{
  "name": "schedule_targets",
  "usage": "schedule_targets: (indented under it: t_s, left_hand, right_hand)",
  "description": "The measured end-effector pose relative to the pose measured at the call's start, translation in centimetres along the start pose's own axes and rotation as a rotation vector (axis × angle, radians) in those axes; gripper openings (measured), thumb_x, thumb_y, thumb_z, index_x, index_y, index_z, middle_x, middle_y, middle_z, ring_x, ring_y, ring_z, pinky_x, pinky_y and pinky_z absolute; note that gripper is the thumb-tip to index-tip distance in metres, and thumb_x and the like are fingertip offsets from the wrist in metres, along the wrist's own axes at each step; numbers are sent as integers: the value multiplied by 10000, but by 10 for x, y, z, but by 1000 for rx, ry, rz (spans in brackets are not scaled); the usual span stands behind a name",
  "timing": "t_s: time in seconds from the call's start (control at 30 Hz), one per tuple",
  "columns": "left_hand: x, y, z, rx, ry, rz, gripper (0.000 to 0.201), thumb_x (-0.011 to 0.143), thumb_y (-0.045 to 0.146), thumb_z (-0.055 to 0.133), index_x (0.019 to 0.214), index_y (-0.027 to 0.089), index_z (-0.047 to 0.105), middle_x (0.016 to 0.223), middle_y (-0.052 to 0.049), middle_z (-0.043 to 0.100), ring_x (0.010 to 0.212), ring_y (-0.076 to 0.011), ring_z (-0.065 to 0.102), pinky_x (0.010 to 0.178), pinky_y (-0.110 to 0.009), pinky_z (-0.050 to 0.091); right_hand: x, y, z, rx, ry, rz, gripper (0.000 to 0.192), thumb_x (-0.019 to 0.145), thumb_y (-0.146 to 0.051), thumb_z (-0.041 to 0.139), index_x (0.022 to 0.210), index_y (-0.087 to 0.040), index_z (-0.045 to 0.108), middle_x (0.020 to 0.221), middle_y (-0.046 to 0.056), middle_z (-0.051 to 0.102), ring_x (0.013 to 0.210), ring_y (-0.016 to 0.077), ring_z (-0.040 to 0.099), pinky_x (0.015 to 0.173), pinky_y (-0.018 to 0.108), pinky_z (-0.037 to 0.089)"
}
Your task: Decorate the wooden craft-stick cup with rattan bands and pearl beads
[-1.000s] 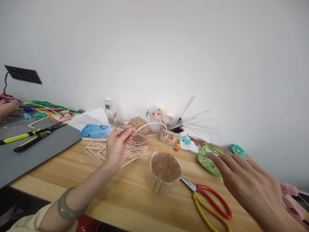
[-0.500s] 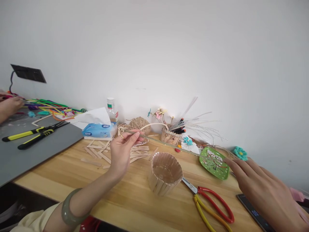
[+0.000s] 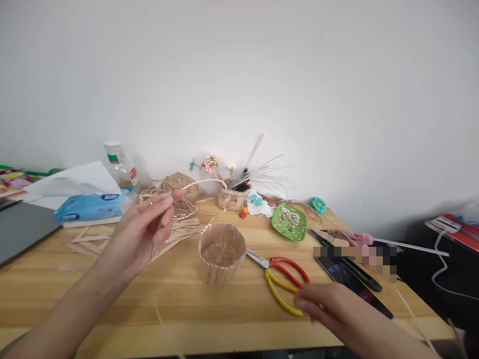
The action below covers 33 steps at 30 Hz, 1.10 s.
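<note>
Left hand (image 3: 140, 232) raised, fingertips pinched on one thin stick (image 3: 152, 249). Right hand (image 3: 329, 311) loosely open, holds nothing, fingertips at one pair of scissors (image 3: 279, 276). One stick-walled cup (image 3: 220, 252) sits between them on table (image 3: 112, 294). One green dish (image 3: 288, 222) behind.

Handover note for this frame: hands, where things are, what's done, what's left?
Left hand: raised, pinching a thin stick.
Right hand: empty, low, fingertips at the yellow handle of the scissors.
Craft-stick cup: upright mid-table, walls assembled.
Loose craft sticks lie behind the left hand; green dish sits right of the cup.
Left: scissors not yet picked up.
</note>
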State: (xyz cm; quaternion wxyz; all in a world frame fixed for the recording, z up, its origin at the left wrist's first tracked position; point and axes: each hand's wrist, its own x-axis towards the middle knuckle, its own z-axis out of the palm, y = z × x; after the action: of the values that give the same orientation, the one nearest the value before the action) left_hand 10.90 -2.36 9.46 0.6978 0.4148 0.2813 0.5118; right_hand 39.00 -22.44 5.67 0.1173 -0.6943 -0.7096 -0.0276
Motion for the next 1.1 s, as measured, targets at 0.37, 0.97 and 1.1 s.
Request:
schedule_targets:
  t_s: [0.37,0.97,1.1]
  left_hand:
    - [-20,-48,19,574,-423,-252,147,653,247,651,727,171,752,513,-21,583,396,-106,505,399,-198,434]
    - [-30,-52,38,701,-417,-321,381,715,476,550,689,113,661,349,54,426,299,-48,335,326,-156,250]
    - [-31,-54,38,672,-420,-357,371,718,480,560,638,123,623,351,51,436,297,-43,330,331,-155,260]
  right_hand:
    - [32,15,62,-193,-127,156,264,665,-63,462,889,-134,583,862,127,659,807,250,640,671,302,475]
    - [36,-52,-3,1024,-577,212,616,675,-781,445,798,-178,424,736,-8,407,674,128,369,621,247,342]
    - [40,-58,-2,998,-534,200,628,691,-798,388,790,-179,429,732,-14,384,665,122,355,609,244,349]
